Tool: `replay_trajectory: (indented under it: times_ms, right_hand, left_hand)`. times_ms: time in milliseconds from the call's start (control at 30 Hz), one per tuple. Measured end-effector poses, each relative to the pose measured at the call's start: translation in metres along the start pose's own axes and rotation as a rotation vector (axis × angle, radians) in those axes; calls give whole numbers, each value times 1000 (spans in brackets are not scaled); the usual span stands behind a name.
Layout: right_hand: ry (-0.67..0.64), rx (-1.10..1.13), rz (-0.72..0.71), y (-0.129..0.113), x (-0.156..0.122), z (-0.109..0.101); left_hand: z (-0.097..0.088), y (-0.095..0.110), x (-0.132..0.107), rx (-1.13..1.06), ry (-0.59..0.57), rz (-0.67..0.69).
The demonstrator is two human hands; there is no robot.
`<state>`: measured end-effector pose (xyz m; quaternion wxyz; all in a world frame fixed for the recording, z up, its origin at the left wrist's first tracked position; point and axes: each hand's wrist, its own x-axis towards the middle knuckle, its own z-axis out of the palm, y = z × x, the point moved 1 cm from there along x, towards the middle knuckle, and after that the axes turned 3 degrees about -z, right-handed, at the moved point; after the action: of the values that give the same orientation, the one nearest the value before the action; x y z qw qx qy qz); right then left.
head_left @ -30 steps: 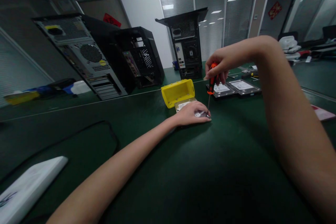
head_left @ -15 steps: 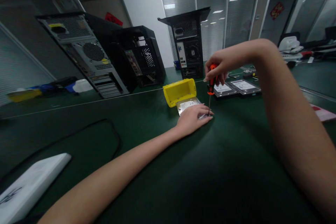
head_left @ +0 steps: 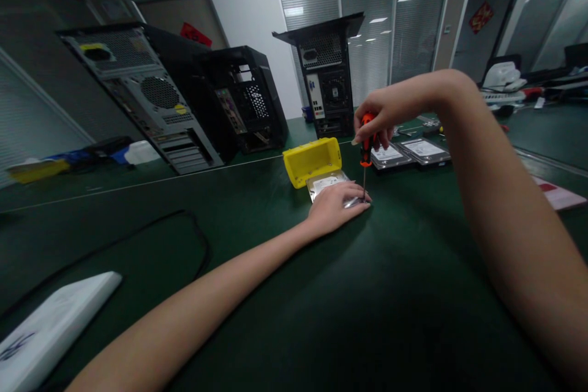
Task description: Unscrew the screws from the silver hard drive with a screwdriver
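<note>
A silver hard drive point(head_left: 325, 182) with a white label lies on the green table. My left hand point(head_left: 333, 207) rests across its near end, thumb and fingers gripping it and hiding much of that part. From above, my right hand point(head_left: 377, 115) grips a red-and-black screwdriver point(head_left: 365, 153). The shaft points straight down, and its tip meets the drive's right corner between my left thumb and fingers. Against the drive's far side stands a yellow plastic bin point(head_left: 312, 162) with several small screws inside.
Two more hard drives point(head_left: 423, 150) lie beyond my right hand. A computer tower point(head_left: 325, 82) stands at the back, and further cases point(head_left: 156, 98) stand to the left. At the lower left are a white box point(head_left: 59, 324) and a black cable point(head_left: 197, 233).
The whole view has shifted slightly. Both hands keep their places on the hard drive and the screwdriver, and the tip stays at the same corner.
</note>
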<state>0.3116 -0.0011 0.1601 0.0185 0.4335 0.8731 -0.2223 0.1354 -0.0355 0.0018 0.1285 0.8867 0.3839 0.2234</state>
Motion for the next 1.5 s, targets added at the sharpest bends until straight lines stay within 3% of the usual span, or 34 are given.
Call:
replay_trajectory:
  times_ms: [167,733,1000,1267,1500]
  right_hand:
    - [14,-103,0,-3,0,1]
    - [13,-69,-45,-19,0,9]
    - [8,-81,-18,-11,5,7]
    - [101,-75,36,-8,11,8]
    - [51,-71,-2,-12,10,7]
  left_hand:
    - [0,2,1,-6,-6,3]
    - [-1,-3,2,-13,-35,26]
    - [0,-2,2,-26,-23,35]
    - [-1,-2,2,-24,-36,34]
    - [0,-2,2,-25,-38,23]
